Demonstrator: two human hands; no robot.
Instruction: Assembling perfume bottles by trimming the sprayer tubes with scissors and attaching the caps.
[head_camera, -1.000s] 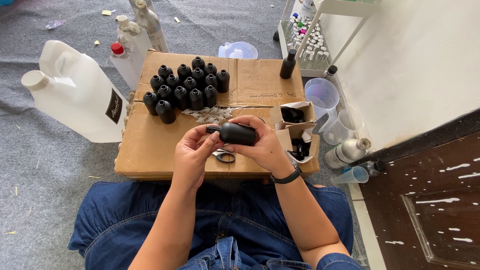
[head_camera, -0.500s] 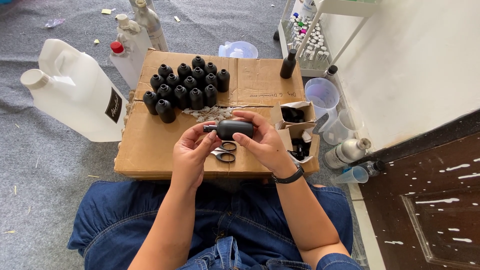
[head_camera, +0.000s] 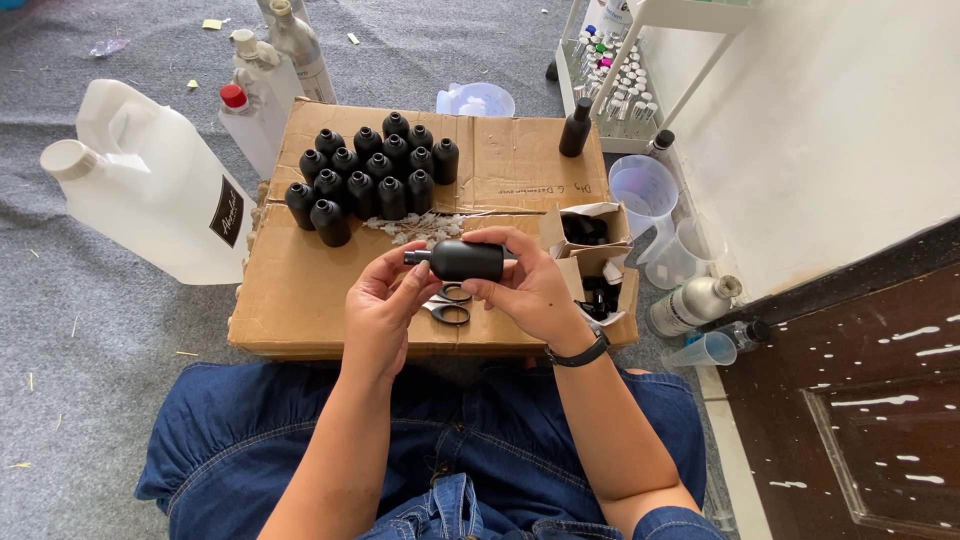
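Note:
A matte black bottle (head_camera: 466, 261) lies sideways between both hands above a flattened cardboard box (head_camera: 300, 290). My right hand (head_camera: 530, 290) grips the bottle's body. My left hand (head_camera: 382, 305) has its fingertips at the bottle's open neck, which points left. Black-handled scissors (head_camera: 448, 305) lie on the cardboard just under the hands. Behind them stands a cluster of several capped black bottles (head_camera: 370, 175), with a little pile of white scraps (head_camera: 415, 228) in front of it.
A big white jug (head_camera: 150, 185) lies at the left. Clear and white bottles (head_camera: 270, 60) stand behind it. A lone black bottle (head_camera: 575, 127), small open boxes (head_camera: 595, 255), measuring cups (head_camera: 645, 190), a silver bottle (head_camera: 692, 302) and a white rack of vials (head_camera: 610, 70) fill the right side.
The bottle has been lifted slightly and turned in the hands; the left fingers have shifted up to its neck. The scissors underneath show more.

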